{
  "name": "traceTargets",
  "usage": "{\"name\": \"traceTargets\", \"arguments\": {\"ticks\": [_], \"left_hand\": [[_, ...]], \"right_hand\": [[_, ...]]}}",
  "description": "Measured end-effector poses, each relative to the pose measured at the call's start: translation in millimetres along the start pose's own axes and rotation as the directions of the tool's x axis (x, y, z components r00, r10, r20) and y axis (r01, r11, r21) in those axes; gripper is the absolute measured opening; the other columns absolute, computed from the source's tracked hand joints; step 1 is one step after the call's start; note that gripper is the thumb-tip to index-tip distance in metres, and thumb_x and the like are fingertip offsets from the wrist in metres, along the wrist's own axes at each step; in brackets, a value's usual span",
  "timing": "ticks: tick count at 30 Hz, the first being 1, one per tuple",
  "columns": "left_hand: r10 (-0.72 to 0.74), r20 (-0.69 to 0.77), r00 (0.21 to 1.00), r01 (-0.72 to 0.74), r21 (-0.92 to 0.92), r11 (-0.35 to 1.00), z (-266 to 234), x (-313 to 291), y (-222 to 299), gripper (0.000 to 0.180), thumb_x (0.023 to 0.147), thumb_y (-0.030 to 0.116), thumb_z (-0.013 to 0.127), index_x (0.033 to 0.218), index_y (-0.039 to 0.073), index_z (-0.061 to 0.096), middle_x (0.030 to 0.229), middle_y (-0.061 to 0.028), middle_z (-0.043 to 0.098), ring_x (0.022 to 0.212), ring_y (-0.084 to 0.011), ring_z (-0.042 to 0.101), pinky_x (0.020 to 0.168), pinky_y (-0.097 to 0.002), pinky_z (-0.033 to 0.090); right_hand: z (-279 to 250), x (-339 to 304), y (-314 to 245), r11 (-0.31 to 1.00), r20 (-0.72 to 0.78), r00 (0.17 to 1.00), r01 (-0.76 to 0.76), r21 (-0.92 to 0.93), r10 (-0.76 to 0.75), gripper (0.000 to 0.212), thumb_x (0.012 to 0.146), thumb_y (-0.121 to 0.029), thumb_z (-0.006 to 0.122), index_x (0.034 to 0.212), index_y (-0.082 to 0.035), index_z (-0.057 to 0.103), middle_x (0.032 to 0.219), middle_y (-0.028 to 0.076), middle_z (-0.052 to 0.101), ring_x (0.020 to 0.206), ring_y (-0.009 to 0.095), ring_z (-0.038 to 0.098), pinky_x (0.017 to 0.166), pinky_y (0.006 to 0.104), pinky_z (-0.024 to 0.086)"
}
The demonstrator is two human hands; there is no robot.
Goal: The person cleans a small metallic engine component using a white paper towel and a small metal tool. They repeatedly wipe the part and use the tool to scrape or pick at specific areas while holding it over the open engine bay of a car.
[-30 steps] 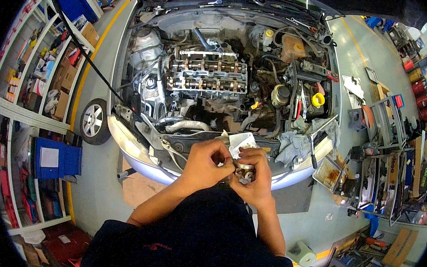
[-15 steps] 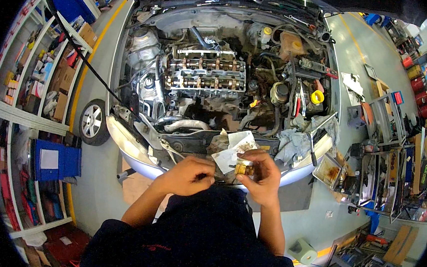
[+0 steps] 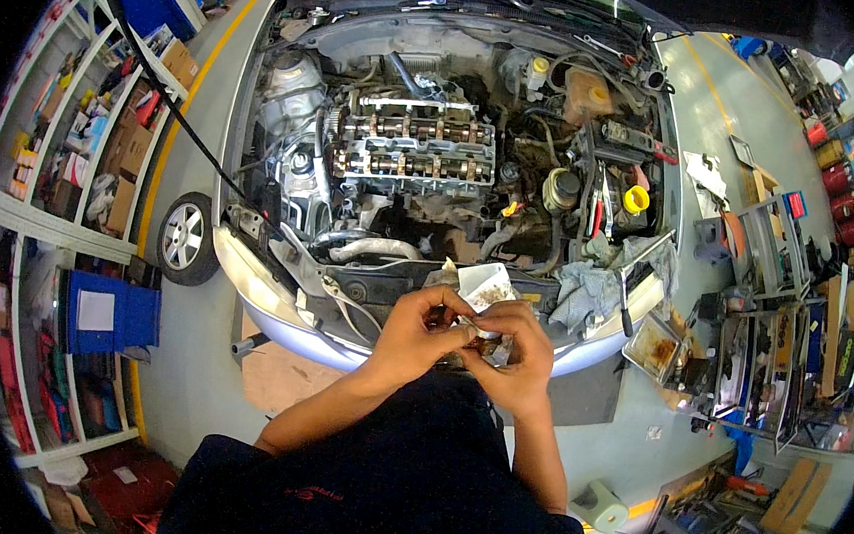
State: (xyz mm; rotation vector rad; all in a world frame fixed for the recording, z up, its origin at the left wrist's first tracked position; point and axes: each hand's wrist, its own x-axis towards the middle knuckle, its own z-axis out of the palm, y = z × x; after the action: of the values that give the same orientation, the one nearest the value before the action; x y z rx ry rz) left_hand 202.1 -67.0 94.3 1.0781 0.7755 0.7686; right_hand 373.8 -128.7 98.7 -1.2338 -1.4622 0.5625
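- Left hand (image 3: 409, 338): fingertips at metal part (image 3: 491, 346); can't tell if pinching it.
- White paper (image 3: 484, 280): just beyond, maybe laid to catch grime.
- Metal part: between hands, probably kept central for visibility.
- Right hand (image 3: 522, 360): gripping the part, likely steadying it.
- Grey rag (image 3: 585, 295): on car front (image 3: 573, 354), likely for easy reach.

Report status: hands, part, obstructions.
Right hand holding small metal part. Left hand at it, grip unclear. Hands partly hide it. Stained white paper just beyond, not blocking.
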Motion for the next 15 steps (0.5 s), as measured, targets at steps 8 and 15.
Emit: {"name": "traceTargets", "arguments": {"ticks": [8, 15], "left_hand": [[-0.031, -0.059, 0.998, 0.034, 0.056, 0.998, -5.4, -0.8, -1.5, 0.015, 0.086, 0.000, 0.075, 0.099, -0.001, 0.067, 0.094, -0.0049, 0.069, 0.084, -0.0116, 0.066, 0.074, -0.0267, 0.054], [-0.045, -0.035, 0.998, 0.041, -0.118, 0.992, -6.0, 1.4, 2.3, 0.014, 0.087, 0.000, 0.076, 0.097, 0.000, 0.067, 0.093, -0.0055, 0.070, 0.082, -0.0117, 0.067, 0.072, -0.0242, 0.052]], "right_hand": [[8.0, 1.3, -1.1, 0.991, -0.055, 0.993, 0.094, -0.094, -0.100, 0.043, 0.065, 0.003, 0.091, 0.102, -0.003, 0.071, 0.101, 0.014, 0.072, 0.094, 0.032, 0.070, 0.084, 0.0405, 0.056], [9.7, 2.0, -3.5, 0.993, -0.062, 0.994, 0.086, -0.075, -0.090, 0.040, 0.066, 0.001, 0.092, 0.101, -0.002, 0.071, 0.101, 0.013, 0.072, 0.094, 0.031, 0.071, 0.084, 0.0408, 0.056]]}}
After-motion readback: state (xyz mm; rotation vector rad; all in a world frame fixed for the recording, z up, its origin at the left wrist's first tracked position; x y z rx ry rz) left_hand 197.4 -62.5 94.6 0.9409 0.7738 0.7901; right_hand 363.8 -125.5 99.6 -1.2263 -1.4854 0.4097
